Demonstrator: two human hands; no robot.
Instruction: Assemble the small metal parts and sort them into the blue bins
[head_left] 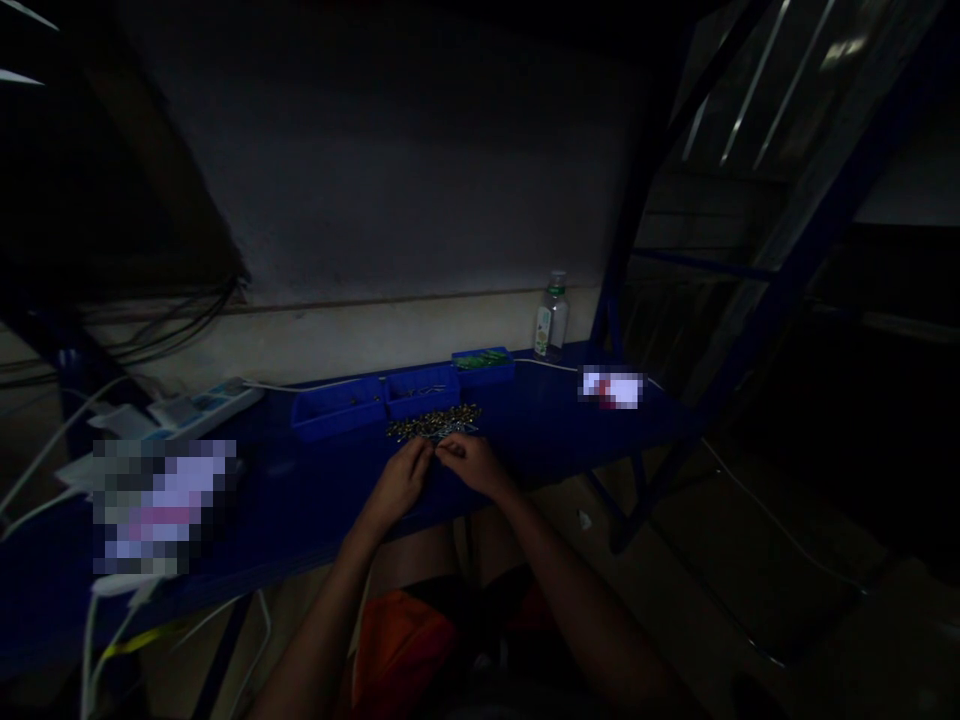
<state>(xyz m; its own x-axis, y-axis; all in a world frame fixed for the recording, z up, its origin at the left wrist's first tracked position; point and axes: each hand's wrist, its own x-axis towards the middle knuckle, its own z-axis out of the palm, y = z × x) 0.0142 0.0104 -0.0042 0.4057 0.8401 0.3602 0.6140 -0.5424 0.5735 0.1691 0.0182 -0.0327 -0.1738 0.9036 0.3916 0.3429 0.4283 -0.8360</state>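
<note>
My left hand (403,478) and my right hand (471,464) meet close together over the near part of the blue table (300,500). The fingers of both are closed in a pinch; whatever they hold is too small and dark to name. Just beyond the fingertips lies a heap of small brass-coloured metal pieces (409,426). Some thin silvery metal pieces (456,428) lie at its near right side, by my right hand. Behind the heap, a blue tray (405,408) contains a few thin pieces.
Another blue tray (322,425) stands left, and a third tray (480,377) with green items sits behind. A clear bottle (553,325) stands near the wall. A power strip (221,405) with white cables is at left. Blurred-out objects lie at both sides.
</note>
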